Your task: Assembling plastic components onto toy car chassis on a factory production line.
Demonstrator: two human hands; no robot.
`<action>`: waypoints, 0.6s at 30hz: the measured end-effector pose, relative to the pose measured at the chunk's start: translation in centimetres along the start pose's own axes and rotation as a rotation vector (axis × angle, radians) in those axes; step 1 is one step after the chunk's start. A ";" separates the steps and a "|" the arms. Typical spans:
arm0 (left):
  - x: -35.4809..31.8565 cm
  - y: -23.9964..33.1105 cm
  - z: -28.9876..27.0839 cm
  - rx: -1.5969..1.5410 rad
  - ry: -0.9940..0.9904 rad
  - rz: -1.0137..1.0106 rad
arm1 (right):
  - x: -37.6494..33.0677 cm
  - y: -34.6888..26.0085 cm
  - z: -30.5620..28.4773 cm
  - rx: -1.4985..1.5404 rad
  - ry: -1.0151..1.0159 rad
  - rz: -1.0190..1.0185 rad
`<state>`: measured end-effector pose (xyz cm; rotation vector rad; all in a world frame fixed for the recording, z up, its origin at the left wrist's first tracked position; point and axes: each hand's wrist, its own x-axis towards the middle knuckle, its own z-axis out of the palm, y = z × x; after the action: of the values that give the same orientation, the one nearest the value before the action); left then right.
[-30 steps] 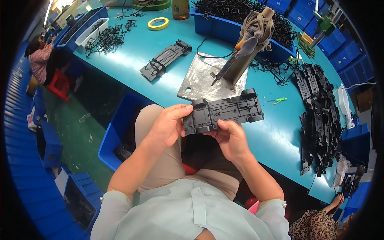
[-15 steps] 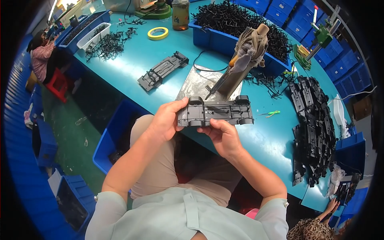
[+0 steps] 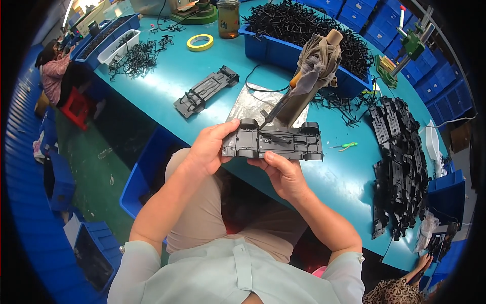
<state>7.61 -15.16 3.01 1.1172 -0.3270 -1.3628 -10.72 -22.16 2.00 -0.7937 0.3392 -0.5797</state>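
Note:
A black plastic toy car chassis [image 3: 286, 143], with wheel-arch pieces at its corners, is held level over the table's near edge. My left hand [image 3: 207, 148] grips its left end, thumb on top. My right hand [image 3: 284, 175] pinches the near long side at the middle, fingers underneath. Just beyond it, a soldering-iron-like tool [image 3: 276, 108] slants down from a post [image 3: 302, 109] wrapped in grey rag [image 3: 318, 63]. Its tip meets the far edge of the chassis in the picture; contact I cannot tell. A metal plate [image 3: 242, 107] lies under the post.
Another chassis [image 3: 206, 91] lies on the teal table left of the plate. Several more are piled [image 3: 400, 167] at right, near a green-handled tool [image 3: 349, 145]. Behind stand a blue bin [image 3: 271, 52] of black parts, yellow tape [image 3: 200, 42] and a jar [image 3: 228, 20]. Two people sit farther off.
The chassis has shifted and tilted slightly in both hands, so its far edge now overlaps the iron's tip. My grip stays the same.

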 end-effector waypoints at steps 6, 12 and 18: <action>0.0 0.4 0.3 0.030 0.030 -0.003 | 0.2 0.2 -0.3 -0.014 -0.015 -0.010; 0.1 0.7 0.5 0.026 0.026 0.000 | 0.2 0.4 -0.3 -0.008 0.001 0.003; 0.0 0.6 0.4 0.017 0.005 -0.004 | 0.1 0.3 -0.1 0.014 -0.015 -0.008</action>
<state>7.72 -15.45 3.69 1.1352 -0.3331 -1.3630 -10.59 -22.08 1.73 -0.7862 0.3183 -0.5829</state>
